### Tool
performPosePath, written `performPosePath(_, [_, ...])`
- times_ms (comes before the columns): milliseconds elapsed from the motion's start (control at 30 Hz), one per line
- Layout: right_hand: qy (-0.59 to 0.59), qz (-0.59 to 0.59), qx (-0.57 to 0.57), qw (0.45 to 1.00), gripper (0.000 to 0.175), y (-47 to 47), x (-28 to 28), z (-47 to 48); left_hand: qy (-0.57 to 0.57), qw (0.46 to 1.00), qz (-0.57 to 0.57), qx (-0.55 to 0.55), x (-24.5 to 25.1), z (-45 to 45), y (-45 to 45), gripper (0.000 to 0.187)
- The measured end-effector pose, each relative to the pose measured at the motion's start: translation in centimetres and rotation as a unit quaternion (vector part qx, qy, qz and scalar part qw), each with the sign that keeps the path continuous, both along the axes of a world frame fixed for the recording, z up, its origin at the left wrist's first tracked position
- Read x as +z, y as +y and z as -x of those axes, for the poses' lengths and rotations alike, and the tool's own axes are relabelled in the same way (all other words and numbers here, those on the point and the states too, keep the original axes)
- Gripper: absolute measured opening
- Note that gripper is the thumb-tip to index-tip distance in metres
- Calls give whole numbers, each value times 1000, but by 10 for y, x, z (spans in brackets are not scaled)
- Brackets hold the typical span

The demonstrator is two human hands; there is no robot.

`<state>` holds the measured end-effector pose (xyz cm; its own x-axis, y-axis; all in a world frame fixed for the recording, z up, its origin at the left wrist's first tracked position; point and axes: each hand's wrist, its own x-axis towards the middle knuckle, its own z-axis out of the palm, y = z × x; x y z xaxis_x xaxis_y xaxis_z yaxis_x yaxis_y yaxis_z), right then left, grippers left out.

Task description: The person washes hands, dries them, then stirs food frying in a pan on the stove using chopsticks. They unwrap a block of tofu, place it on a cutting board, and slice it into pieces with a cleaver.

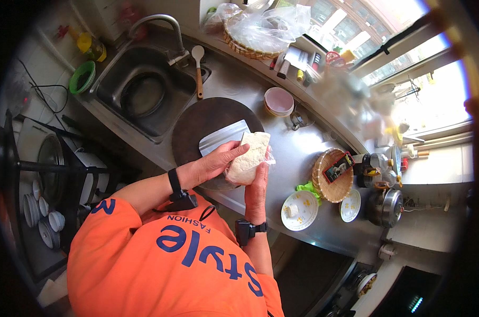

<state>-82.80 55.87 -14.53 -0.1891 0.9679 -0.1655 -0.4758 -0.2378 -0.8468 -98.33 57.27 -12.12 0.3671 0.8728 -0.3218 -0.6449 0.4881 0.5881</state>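
Both my hands hold a pale, rough-surfaced slab of food (247, 160), partly wrapped in clear plastic film, above the round dark cutting board (192, 123). My left hand (223, 156) grips its left side, thumb resting on top. From the lower right, my right hand (258, 188) supports it, with the thumb against its face. What exactly the slab is, I cannot tell. Under and behind it on the board lies a wide metal blade (219, 136), perhaps a cleaver or scraper; its handle is hidden.
A steel sink (116, 79) with a spatula (198, 75) beside it is at upper left. Pink bowl (279, 101), woven basket (320, 180), plate with a white piece (305, 216) and steel pot (392, 208) stand right. Knives (289, 65) lie on the sill.
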Motion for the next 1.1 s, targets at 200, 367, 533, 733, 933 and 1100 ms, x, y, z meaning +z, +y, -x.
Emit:
performPosePath(200, [-220,-53,-53,973,43,-2,12,24,-139,989,33,47,-42,3,6,54])
performPosePath(367, [-262,-100,-91,955,39,-1,28,23,-188,978,59,72,-57,3,9,54])
performPosePath(533, [-191,-93,-106,971,36,-12,42,18,-218,970,65,89,-63,13,16,55])
performPosePath(733, [-102,-102,-112,983,30,-19,40,-1,-248,960,71,113,-74,29,25,53])
performPosePath(933, [-74,-60,-153,984,32,-1,38,-24,-265,945,82,173,-75,48,36,52])
performPosePath(1100, [-62,-52,-152,985,34,17,37,-41,-304,932,27,197,-73,69,45,48])
